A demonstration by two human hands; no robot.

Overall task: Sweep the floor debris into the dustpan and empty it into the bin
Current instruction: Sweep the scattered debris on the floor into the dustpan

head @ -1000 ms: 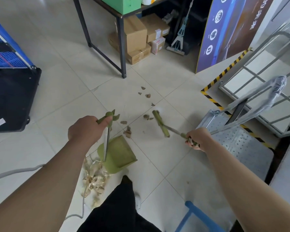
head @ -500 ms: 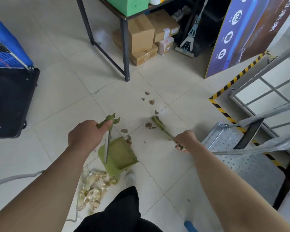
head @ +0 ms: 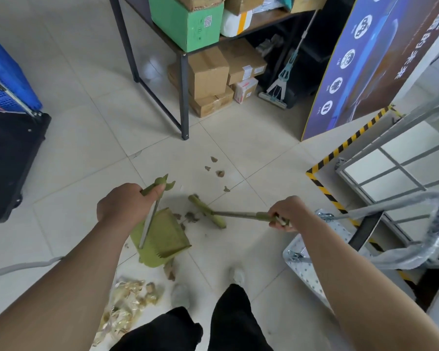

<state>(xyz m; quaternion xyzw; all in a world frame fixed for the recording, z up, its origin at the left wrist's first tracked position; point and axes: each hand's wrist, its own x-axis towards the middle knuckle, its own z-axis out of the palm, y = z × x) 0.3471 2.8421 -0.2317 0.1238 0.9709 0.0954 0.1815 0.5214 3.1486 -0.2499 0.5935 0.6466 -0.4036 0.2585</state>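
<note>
Head view, looking down at pale floor tiles (head: pixel 86 158). Left hand (head: pixel 123 207) clenched round the green grip of the dustpan handle (head: pixel 149 224), its fingers (head: pixel 150 193) wrapped over the top end, metal shaft slanting down to the green dustpan (head: pixel 162 239) resting on the floor just ahead of the feet. Right hand (head: pixel 287 214) closed round the green grip of the broom (head: pixel 236 214), shaft running leftward and low to the green broom head (head: pixel 207 211), set on the tiles just right of the dustpan mouth. Brown debris scraps (head: pixel 189 217) lying between broom head and dustpan, touching or nearly touching the pan's edge; further scraps (head: pixel 219 173) scattered farther out on the tiles, well apart from the pan. Crumpled pale wrapping (head: pixel 127 302) heaped on the floor behind the dustpan, near the left forearm. Black trouser legs (head: pixel 228 323) at bottom centre. Dark-framed worktop (head: pixel 264 21) beyond, carrying a green box (head: pixel 188 24), cardboard boxes (head: pixel 208 77) stacked beneath. Mop (head: pixel 281 82) leaning beside a blue sign board (head: pixel 360 62). Metal trolley (head: pixel 314 269) at right. No bin identifiable with certainty.
</note>
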